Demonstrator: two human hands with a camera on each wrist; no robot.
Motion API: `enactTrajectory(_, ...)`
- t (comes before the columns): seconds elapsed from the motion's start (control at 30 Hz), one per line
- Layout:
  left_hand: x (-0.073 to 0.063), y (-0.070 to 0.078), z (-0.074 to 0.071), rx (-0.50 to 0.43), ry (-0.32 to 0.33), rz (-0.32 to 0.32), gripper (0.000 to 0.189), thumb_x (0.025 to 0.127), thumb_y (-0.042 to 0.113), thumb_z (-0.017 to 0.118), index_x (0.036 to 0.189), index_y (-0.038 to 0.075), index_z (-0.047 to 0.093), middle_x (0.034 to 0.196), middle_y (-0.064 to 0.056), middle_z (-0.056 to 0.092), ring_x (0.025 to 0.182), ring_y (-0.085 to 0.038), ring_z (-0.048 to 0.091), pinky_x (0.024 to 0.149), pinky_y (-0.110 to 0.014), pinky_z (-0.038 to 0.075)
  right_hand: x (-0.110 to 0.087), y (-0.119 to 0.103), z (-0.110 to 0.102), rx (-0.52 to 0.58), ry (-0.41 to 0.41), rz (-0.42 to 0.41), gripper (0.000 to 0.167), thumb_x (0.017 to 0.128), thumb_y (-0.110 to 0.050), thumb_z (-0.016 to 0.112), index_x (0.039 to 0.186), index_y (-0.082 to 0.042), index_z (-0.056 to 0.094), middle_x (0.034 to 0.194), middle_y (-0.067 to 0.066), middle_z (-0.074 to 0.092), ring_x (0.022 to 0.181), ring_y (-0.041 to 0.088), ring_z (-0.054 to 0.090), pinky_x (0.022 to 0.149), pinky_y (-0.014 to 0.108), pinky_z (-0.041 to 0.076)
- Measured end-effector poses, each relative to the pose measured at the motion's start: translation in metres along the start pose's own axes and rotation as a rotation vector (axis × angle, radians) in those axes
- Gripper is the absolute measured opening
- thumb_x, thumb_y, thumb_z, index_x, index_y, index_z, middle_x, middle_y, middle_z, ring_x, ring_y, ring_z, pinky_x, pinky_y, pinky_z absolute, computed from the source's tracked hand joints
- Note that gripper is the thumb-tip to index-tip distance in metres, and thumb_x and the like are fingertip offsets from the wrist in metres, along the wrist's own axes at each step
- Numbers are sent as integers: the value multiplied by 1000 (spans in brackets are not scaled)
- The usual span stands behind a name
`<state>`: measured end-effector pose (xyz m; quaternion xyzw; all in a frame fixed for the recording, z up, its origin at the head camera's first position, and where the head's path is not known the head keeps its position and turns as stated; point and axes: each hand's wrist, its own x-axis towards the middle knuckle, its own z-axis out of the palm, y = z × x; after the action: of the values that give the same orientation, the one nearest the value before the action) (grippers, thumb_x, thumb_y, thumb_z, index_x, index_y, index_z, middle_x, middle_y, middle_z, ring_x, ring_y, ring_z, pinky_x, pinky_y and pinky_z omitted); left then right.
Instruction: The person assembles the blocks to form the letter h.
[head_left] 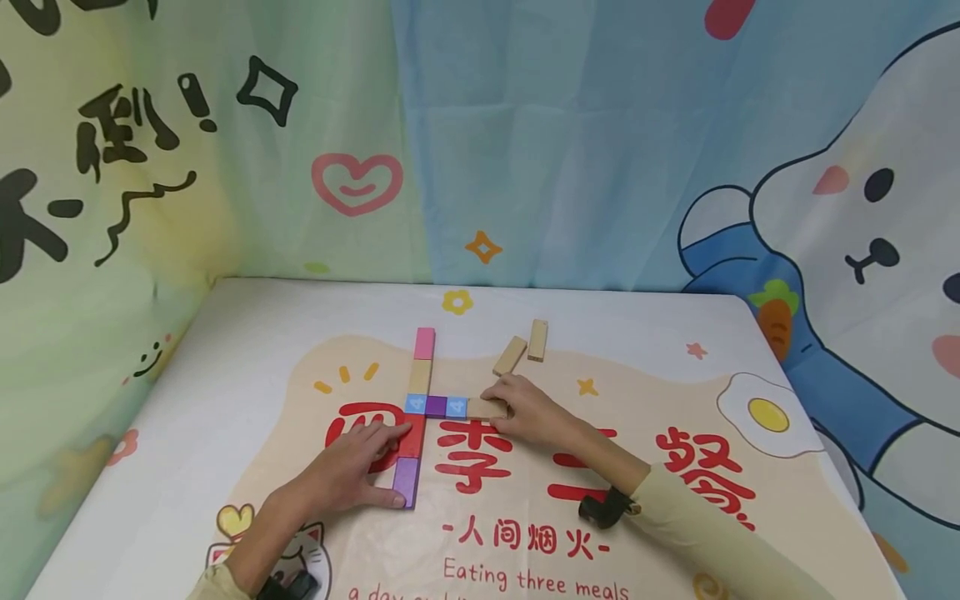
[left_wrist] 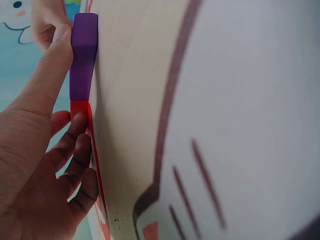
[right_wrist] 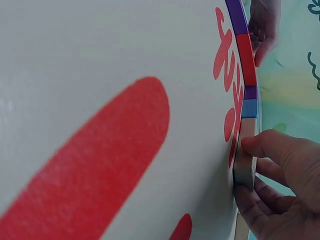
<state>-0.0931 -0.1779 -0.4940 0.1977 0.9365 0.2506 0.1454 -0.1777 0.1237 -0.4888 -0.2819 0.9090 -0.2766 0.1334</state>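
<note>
Blocks lie end to end in a line: a pink block [head_left: 425, 343], a plain wooden block [head_left: 420, 377], a blue block marked 4 [head_left: 416, 404], a red block [head_left: 410, 437] and a long purple block [head_left: 406, 479]. From the blue one a branch runs right through a small purple block [head_left: 436, 407] and a second blue block [head_left: 456, 407] to a wooden block [head_left: 478, 408]. My right hand [head_left: 536, 408] pinches that wooden block between thumb and fingers. My left hand [head_left: 341, 467] rests beside the line, thumb at the long purple block, index finger on the red one.
Two loose wooden blocks, one slanted [head_left: 510, 355] and one nearly upright in view [head_left: 537, 341], lie beyond the right hand. A printed tablecloth [head_left: 637, 533] covers the table. Behind its far edge hangs a patterned curtain [head_left: 525, 167].
</note>
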Motion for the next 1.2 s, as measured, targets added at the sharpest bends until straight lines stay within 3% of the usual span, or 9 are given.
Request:
enactTrajectory(0.33, -3, 1, 0, -8, -17, -15, 98, 68, 64, 76, 148, 21, 39, 132, 1, 54, 123, -18, 49, 102, -46, 49, 0, -1, 1, 25, -6, 42, 41, 86, -24, 74, 123, -10, 63, 124, 8, 58, 114, 20, 52, 94, 38, 53)
enactTrajectory(0.5, -3, 1, 0, -8, -15, -20, 98, 68, 64, 76, 148, 22, 39, 134, 0, 53, 125, -19, 49, 103, -46, 49, 1, 3, -16, 11, 51, 41, 50, 86, -30, 74, 129, -10, 60, 123, 9, 57, 112, 23, 54, 93, 40, 54)
enactTrajectory(0.67, -3, 0, 0, -9, -14, -12, 98, 68, 65, 75, 148, 22, 39, 135, 0, 53, 125, -19, 49, 103, -47, 49, 4, 21, -38, 52, 116, 52, 50, 87, -26, 73, 130, -6, 58, 119, 14, 59, 111, 29, 57, 91, 43, 55)
enactTrajectory(0.87, -2, 0, 0, -12, -16, -12, 99, 68, 66, 74, 148, 21, 39, 136, -1, 53, 127, -21, 49, 105, -50, 47, 7, 42, -56, 64, 138, 88, 54, 89, -27, 71, 134, -4, 54, 123, 18, 57, 112, 33, 56, 92, 47, 54)
enactTrajectory(1.2, 0, 0, -2, -1, -6, 7, 99, 68, 66, 75, 147, 21, 39, 135, 0, 54, 124, -19, 50, 105, -49, 46, 26, 89, -65, 3, 153, 131, 65, 86, -32, 74, 138, -1, 49, 137, 22, 48, 128, 38, 45, 106, 56, 42)
